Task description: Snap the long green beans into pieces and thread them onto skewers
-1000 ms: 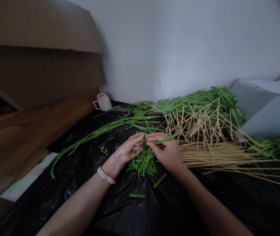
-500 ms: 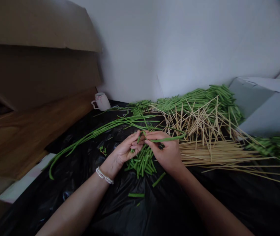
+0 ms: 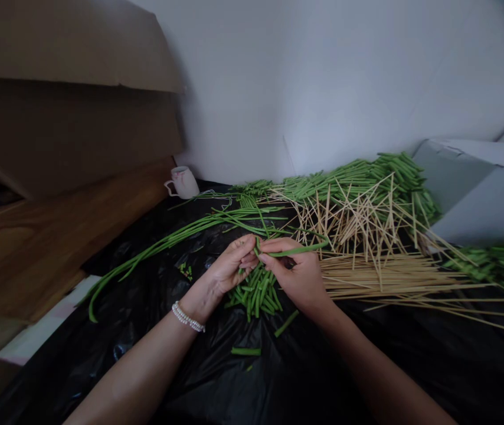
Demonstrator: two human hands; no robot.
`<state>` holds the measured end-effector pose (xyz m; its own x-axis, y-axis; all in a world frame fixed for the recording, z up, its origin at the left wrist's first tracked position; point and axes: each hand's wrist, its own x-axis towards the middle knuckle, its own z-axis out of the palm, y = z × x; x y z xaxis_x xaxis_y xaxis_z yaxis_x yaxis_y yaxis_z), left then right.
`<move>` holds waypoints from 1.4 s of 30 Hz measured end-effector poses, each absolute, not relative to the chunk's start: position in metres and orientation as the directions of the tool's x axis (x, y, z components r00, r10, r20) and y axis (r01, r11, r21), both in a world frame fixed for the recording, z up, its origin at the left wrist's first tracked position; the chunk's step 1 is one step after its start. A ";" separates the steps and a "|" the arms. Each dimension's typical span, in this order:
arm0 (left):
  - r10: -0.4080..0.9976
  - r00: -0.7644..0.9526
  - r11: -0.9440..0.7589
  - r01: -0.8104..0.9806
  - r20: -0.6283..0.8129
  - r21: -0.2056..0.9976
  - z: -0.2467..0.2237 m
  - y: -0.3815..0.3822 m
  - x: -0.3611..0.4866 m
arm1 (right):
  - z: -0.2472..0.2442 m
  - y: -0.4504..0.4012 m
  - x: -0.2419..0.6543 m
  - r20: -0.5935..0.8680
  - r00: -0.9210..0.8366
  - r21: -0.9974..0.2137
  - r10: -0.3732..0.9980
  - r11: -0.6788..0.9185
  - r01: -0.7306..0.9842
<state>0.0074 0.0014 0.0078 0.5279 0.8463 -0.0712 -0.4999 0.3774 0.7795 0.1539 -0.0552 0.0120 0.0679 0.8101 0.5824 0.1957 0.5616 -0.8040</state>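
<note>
My left hand, with a beaded bracelet at its wrist, pinches a green piece between thumb and fingers. Close beside it, my right hand grips a long green bean, whose free part sticks out to the right over the knuckles. Both hands' fingertips nearly meet. Below them lies a pile of short cut green pieces on black plastic. Two loose pieces rest nearer, one lying sideways and one slanted.
Long green beans stretch to the left. Thin wooden sticks lie at the right, before a heap of cut pieces. A mug stands by the wall. Cardboard rises at left, a pale box at right.
My fingertips have shifted slightly, and the bent green end between them now stands more upright. The long bean's free end has moved a little left.
</note>
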 end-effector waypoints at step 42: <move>0.809 0.577 0.362 -0.344 -0.109 0.866 0.009 -0.006 0.009 | 0.018 -0.050 0.162 0.406 0.152 -0.914 0.901 0.404 0.048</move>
<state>0.0089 -0.0062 0.0092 0.5775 0.8091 -0.1088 -0.3443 0.3622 0.8662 0.1622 -0.0501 0.0185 0.1515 0.9011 0.4063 0.0484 0.4038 -0.9136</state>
